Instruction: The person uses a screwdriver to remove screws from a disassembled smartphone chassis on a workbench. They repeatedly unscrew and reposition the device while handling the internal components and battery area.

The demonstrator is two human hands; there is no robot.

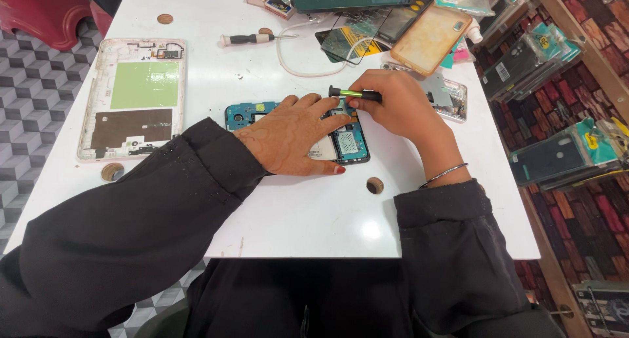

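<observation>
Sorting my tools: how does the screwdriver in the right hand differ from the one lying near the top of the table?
The held screwdriver has a yellow-green shaft with a black cap; the lying screwdriver has a black-and-white handle. The right hand grips the first over the opened phone, which the left hand steadies; the second rests untouched on the white table. Both are slim and lie roughly level.

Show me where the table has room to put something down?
Bare white table lies along the near edge, below the opened phone and left hand. Another patch sits between the tablet shell and the phone. The far edge is crowded with cases and glass.
</observation>
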